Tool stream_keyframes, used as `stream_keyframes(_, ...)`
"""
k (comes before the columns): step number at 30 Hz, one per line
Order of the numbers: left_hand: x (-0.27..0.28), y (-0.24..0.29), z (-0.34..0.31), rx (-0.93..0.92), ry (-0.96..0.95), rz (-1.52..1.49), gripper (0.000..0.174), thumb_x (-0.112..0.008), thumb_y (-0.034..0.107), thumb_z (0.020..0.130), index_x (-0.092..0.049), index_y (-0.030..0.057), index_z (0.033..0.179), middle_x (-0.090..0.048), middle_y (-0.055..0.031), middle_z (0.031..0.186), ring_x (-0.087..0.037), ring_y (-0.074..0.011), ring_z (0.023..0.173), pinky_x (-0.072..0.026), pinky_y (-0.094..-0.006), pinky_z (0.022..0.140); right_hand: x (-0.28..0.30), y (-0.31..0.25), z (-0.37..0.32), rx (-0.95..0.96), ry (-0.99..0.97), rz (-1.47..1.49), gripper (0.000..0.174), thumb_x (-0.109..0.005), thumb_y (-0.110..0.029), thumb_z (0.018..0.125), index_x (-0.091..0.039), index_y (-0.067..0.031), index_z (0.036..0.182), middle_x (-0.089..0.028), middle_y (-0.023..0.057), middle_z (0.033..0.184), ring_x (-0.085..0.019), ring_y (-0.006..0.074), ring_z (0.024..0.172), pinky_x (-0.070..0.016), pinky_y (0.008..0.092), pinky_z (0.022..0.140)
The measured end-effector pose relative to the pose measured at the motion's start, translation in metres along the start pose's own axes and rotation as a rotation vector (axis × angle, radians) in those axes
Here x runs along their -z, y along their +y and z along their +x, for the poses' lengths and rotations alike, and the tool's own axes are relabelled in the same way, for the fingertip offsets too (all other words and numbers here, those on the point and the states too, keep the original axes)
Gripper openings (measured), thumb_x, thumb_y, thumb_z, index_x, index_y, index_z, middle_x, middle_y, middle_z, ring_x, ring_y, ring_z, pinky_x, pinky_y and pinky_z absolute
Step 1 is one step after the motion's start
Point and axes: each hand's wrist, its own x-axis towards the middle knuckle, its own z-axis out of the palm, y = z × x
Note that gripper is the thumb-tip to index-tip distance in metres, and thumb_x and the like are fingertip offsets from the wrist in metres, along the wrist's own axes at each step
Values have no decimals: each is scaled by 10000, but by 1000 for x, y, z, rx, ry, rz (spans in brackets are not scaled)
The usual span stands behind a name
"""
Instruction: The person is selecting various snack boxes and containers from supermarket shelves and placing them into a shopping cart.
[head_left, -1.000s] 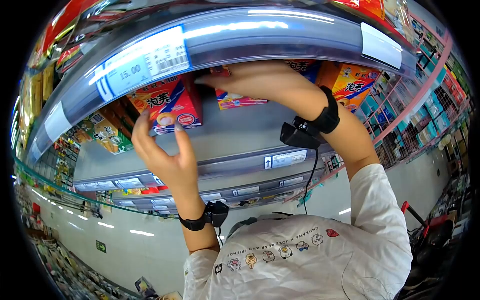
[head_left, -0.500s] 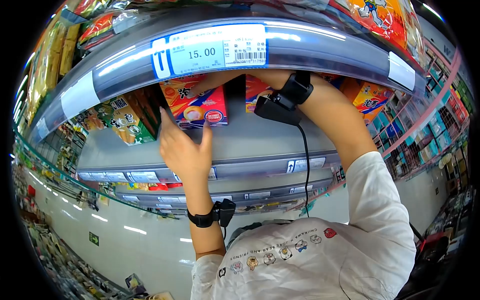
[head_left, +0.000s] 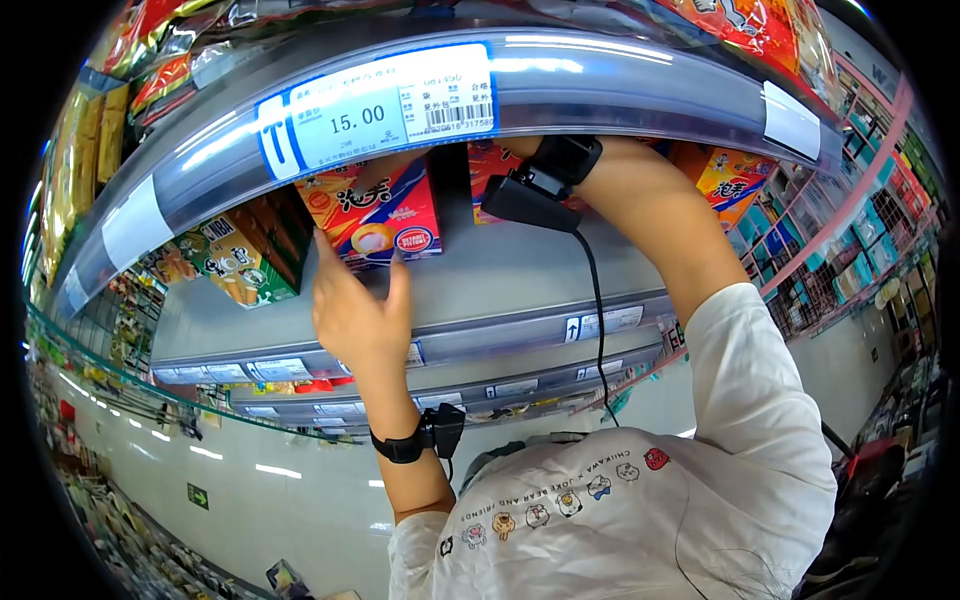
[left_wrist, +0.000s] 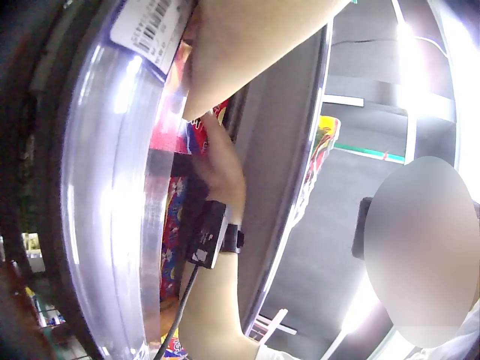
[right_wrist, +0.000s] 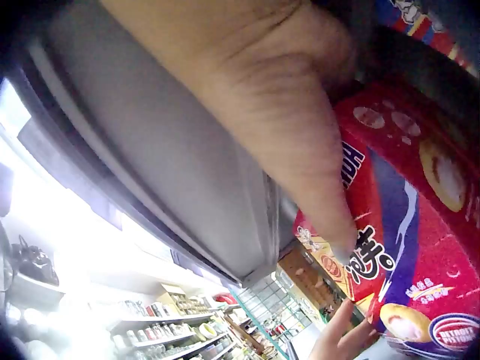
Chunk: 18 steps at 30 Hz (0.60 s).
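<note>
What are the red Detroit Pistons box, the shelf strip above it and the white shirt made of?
Red box: probably printed cardboard, perhaps satin; flat faces, straight edges.
Shelf strip: likely smooth, glossy plastic; bright glare streaks.
White shirt: matte fabric, perhaps cotton; soft creases.

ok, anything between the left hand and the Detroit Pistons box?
Nothing visible. In the head view the left hand is at the lower left of the Detroit Pistons box. The right hand lies higher over its front, not between them.
</note>
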Motion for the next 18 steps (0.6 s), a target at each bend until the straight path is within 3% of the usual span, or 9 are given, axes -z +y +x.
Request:
stream_keyframes(2,1,2,0,25,-37,4,672,-638,363,760,-411,74,1322,-576,-164,1165,-557,-337,1021,-446,-411,833,4,7,-3,-22,28,-14,572,-604,-482,812,-548,-42,1174,-592,207,1088,-560,307,1039,-429,373,901)
stream_keyframes(5,4,3,2,56,-145,-3,673,-640,377,734,-433,56,1289,-583,-161,1137,-556,-325,1007,-441,-404,819,7,13,-7,-50,60,-31,572,-603,-484,812,-550,-43,1172,-594,207,1083,-563,308,1035,-430,374,900)
stream_keyframes(11,3,4,0,46,-145,-78,586,-621,373,756,-482,92,1251,-639,-99,1046,-593,-280,943,-456,-381,784,12,22,-9,-78,99,-49,571,-601,-489,812,-554,-44,1167,-599,205,1073,-567,309,1027,-433,377,898)
stream_keyframes(14,3,3,-1,69,-165,-57,517,-609,395,796,-499,168,1247,-667,-73,1003,-632,-260,904,-481,-370,744,14,25,-12,-84,107,-50,571,-601,-492,812,-557,-44,1165,-601,205,1068,-570,310,1023,-434,378,896)
stream_keyframes(18,4,3,0,68,-193,-68,518,-613,391,770,-525,112,1198,-663,-87,968,-624,-277,856,-470,-385,738,14,26,-18,-94,119,-49,571,-600,-495,812,-560,-45,1162,-604,204,1061,-573,311,1018,-435,380,895)
